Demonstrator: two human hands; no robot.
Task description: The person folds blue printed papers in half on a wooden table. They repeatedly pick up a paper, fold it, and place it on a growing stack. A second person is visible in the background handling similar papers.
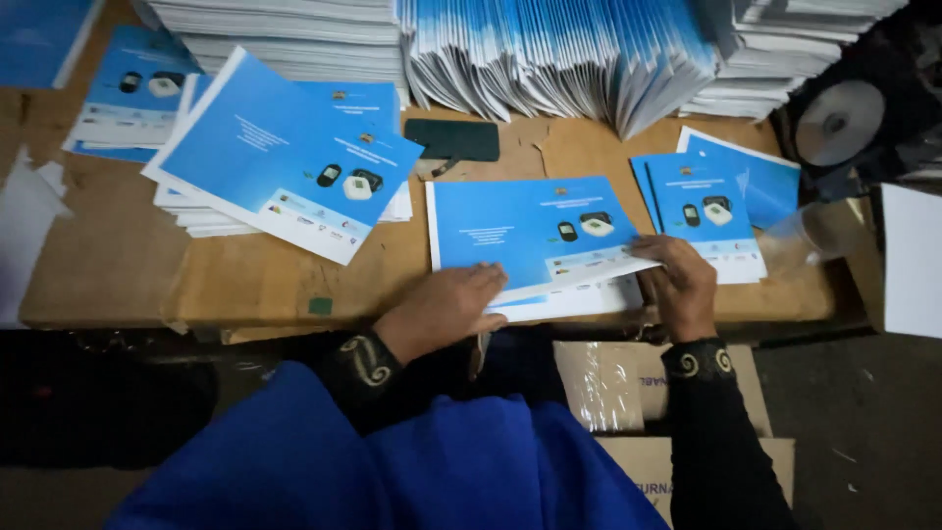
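- Table edge (pixel 294 319) just below hands; bare wood left of left hand (pixel 446 309).
- Booklet (pixel 535 236) between hands: left flat on its corner, right hand (pixel 680 285) pinching its right edge.

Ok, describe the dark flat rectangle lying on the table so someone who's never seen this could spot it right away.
Start at the long wooden table, then look toward its far edge, just below the fanned row of blue-and-white folded sheets. There lies a flat, dark rectangular slab with rounded corners, like a phone face down. It is the only plain dark thing among blue printed booklet covers.
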